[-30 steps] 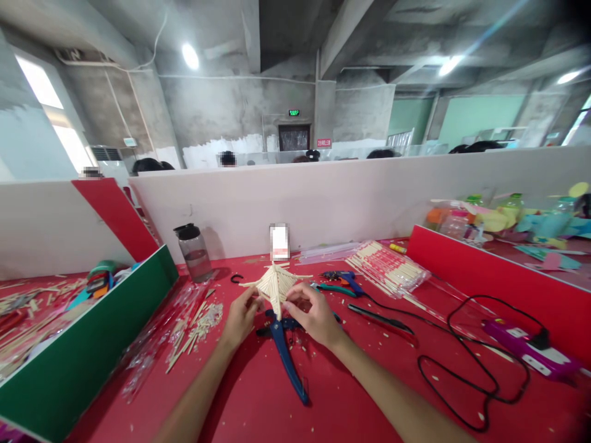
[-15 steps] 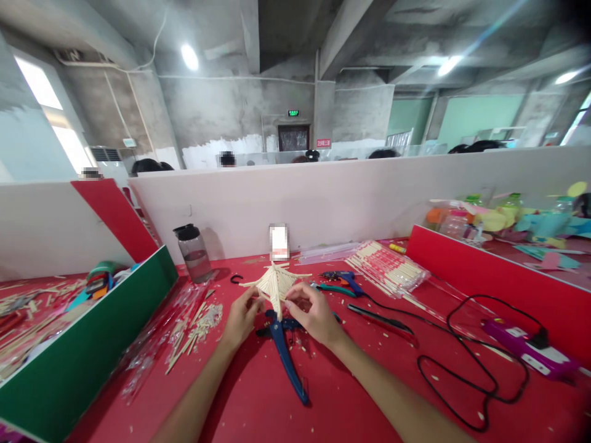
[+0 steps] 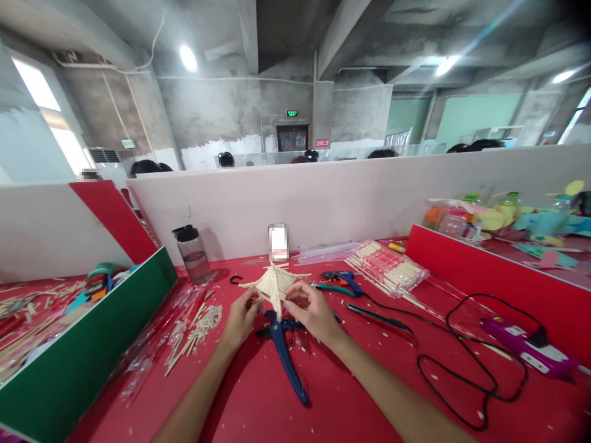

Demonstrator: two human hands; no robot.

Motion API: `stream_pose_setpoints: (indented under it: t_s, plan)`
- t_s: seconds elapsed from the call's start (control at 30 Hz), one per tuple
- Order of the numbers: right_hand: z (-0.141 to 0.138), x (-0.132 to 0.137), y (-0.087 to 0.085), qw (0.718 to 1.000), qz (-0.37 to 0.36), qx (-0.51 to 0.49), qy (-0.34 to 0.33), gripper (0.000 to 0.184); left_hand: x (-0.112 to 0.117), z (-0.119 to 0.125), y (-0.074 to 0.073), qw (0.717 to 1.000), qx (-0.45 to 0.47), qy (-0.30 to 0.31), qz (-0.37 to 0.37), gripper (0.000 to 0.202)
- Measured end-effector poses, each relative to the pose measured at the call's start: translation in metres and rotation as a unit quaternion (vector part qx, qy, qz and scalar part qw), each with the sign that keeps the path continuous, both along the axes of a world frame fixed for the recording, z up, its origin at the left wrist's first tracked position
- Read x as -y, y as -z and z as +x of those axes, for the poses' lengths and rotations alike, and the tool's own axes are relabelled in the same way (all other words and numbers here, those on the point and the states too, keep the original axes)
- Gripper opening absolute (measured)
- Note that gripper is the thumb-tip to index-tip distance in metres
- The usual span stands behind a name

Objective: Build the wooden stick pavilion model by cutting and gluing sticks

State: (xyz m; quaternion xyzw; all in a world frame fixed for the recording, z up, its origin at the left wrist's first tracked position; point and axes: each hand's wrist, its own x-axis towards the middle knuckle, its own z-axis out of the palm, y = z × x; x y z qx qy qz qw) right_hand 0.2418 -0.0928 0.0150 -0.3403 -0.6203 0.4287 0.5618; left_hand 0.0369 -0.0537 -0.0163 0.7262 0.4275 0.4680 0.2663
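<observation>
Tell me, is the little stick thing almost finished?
Done: many pale wooden sticks already form a peaked fan-shaped stick model. In hand: the left hand and right hand pinch its lower edges. Left: hard to judge; wrapped bundles of unused sticks lie to its right.

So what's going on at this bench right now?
A person holds a small stick model just above the red table. The left hand pinches its left edge and the right hand its right edge. Blue-handled pliers lie on the table right below. A glue gun and packs of sticks sit to the right, loose stick offcuts to the left.
</observation>
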Motion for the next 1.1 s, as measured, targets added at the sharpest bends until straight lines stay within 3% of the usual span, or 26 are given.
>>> stream_pose_setpoints:
  t_s: [0.3, 0.63, 1.1]
  plan:
    - [-0.0002, -0.0048, 0.0077, 1.0, -0.003, -0.016, -0.012, 0.015, 0.0011, 0.0003, -0.0014, 1.0, 0.003, 0.001, -0.005, 0.022]
    - [-0.0015, -0.0044, 0.0043, 0.996, -0.055, -0.057, -0.036, 0.021, 0.0001, -0.0007, 0.0, 1.0, 0.007, 0.007, 0.002, 0.021]
    - [-0.0071, -0.0074, 0.0037, 0.995, -0.052, -0.072, -0.041, 0.022, -0.0053, 0.0012, -0.0027, 0.999, 0.03, -0.016, 0.002, 0.018]
